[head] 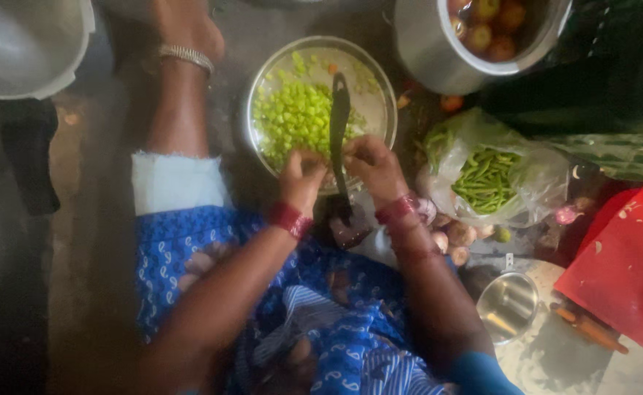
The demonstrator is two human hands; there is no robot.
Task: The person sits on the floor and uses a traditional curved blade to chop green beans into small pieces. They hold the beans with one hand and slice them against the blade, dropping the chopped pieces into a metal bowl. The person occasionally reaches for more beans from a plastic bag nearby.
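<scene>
A steel bowl (380, 95) on the floor in front of me holds a heap of chopped green vegetable pieces (296, 117). A dark upright floor blade (339, 139) rises over the bowl's near edge from a base by my lap. My left hand (301, 178) and my right hand (372, 167) meet at the blade, fingers pinched on something small that I cannot make out. Red bangles circle both wrists.
A clear bag of green beans (486, 175) lies to the right, with onions (457, 235) below it. A steel pot of tomatoes (482, 29) stands at top right, another steel vessel (25, 44) at top left. A red board (629, 263) and small steel cup (508, 303) sit lower right.
</scene>
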